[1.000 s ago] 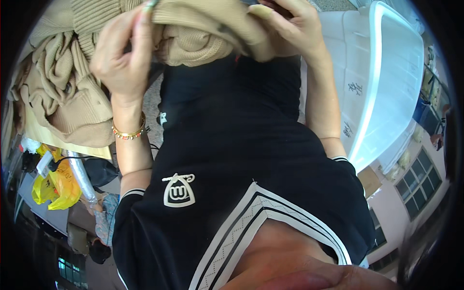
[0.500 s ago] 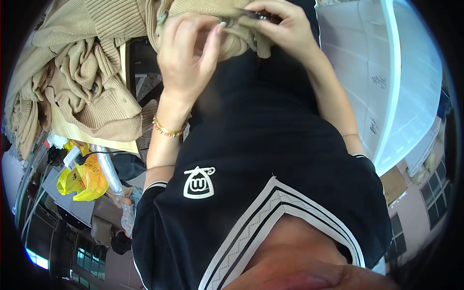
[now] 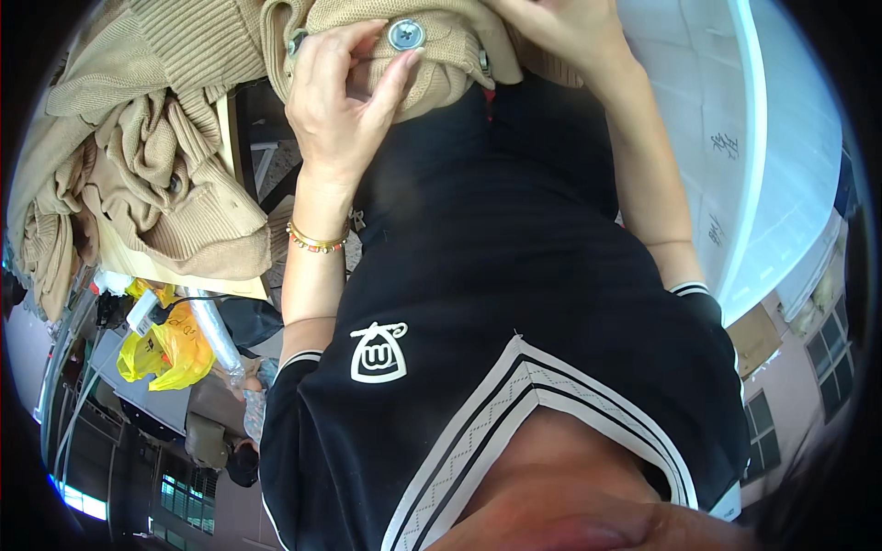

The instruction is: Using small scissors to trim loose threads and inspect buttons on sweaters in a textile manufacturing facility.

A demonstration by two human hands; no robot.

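Note:
A tan knit cardigan [image 3: 432,92] lies bunched over my lap at the top of the view. My left hand [image 3: 335,106] is closed on its edge, the thumb and forefinger on either side of a grey-blue button [image 3: 407,35]. A second button [image 3: 297,41] shows beside the knuckles, and another button [image 3: 484,61] sits on the fold to the right. My right hand [image 3: 570,32] is at the top edge over the right part of the knit. Its fingertips are cut off by the frame, so whatever it holds is hidden.
More tan knitwear [image 3: 175,184] is heaped on a pale wooden board [image 3: 184,264] to my left. Below it hang yellow plastic bags [image 3: 175,344] and a clear wrapped roll [image 3: 216,335]. A big translucent plastic bin [image 3: 698,119] stands close on my right. Another person [image 3: 243,459] is behind, lower left.
My right hand has moved up and right, taking the dark small tool it held out of sight. The button by my left fingers is now uncovered. My left hand has shifted slightly left.

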